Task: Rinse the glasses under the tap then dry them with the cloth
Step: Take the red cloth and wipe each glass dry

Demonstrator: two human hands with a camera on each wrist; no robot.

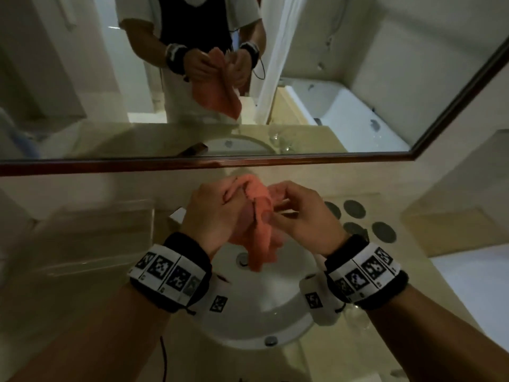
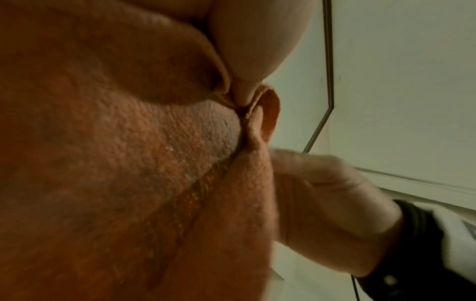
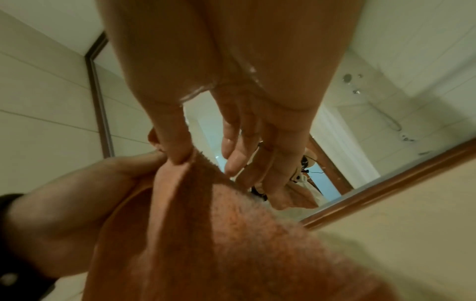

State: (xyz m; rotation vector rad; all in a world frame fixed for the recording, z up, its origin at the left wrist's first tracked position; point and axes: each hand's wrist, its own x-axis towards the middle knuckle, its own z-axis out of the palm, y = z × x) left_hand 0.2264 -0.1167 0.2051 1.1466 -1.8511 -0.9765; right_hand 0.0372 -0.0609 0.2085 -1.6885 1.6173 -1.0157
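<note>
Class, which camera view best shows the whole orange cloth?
The head view: the cloth hangs whole above the sink between left hand and right hand. Both wrist views show only close-up folds.

Cloth [image 1: 260, 232]: salmon-orange terry towel, bunched at the top and hanging in loose folds above the white sink basin [image 1: 278, 312].
Cloth grip: pinched at its upper edge between both hands (left hand [image 1: 212, 216], right hand [image 1: 305, 216]).
Cloth surface: nubby pile, with a smooth hemmed border running along 1 edge [image 2: 247, 130].
Glasses: clear glassware [image 1: 355, 317] on the counter under the right wrist, blurred, number unclear.
</note>
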